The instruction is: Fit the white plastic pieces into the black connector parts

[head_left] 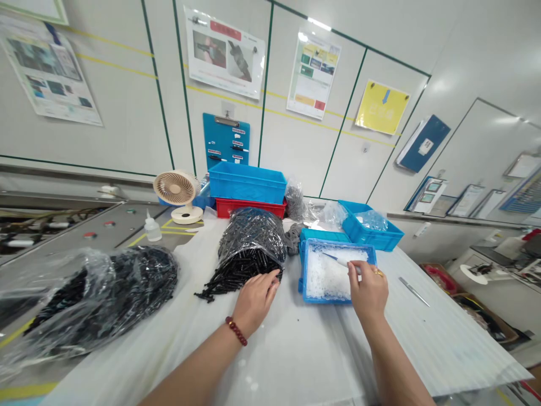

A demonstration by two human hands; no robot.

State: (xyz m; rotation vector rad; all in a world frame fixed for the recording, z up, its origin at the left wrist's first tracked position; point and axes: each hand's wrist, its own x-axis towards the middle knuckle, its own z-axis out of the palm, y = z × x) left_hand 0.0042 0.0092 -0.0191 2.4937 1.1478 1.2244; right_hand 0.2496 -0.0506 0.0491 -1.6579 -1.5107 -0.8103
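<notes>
My left hand rests on the near end of a heap of short black plastic parts, which spills from a clear plastic bag. I can't tell whether its fingers grip any parts. To the right, my right hand pinches a slim white tool with a blue tip above a shallow blue tray. The tray is filled with white granular pieces. The tool's tip points into the tray's far half, and my fingers hide part of its shaft.
A larger bag of black parts lies at the left, beside a metal control panel. Behind stand a small fan, a dropper bottle, stacked blue and red crates, and another blue crate. A metal blade lies on the white table.
</notes>
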